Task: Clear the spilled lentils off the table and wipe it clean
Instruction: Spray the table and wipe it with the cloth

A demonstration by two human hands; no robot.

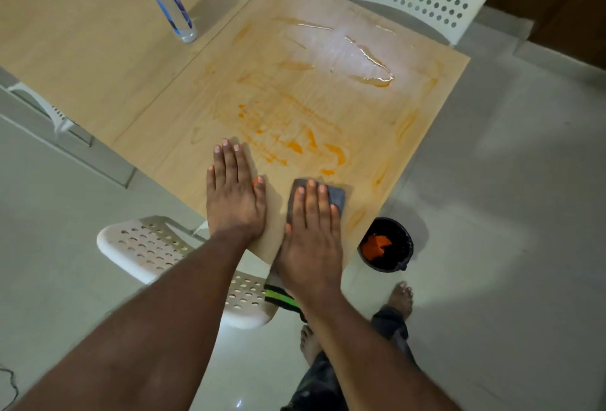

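two flat hands — left hand (234,194) on table (137,49), right hand (311,233) pressing cloth (336,195) — black bucket (387,243) beside.

No lettering, brand, number or sign is legible anywhere; the blue label on the clear bottle (170,7) standing on the bench (98,49) is too blurred to read.

cloth (331,195) mostly under right hand (311,236)

Right hand (311,236) presses grey cloth (334,197) flat on surface (131,49). Left hand (234,194) lies flat beside it. Orange smears (295,135) at 12 o'clock.
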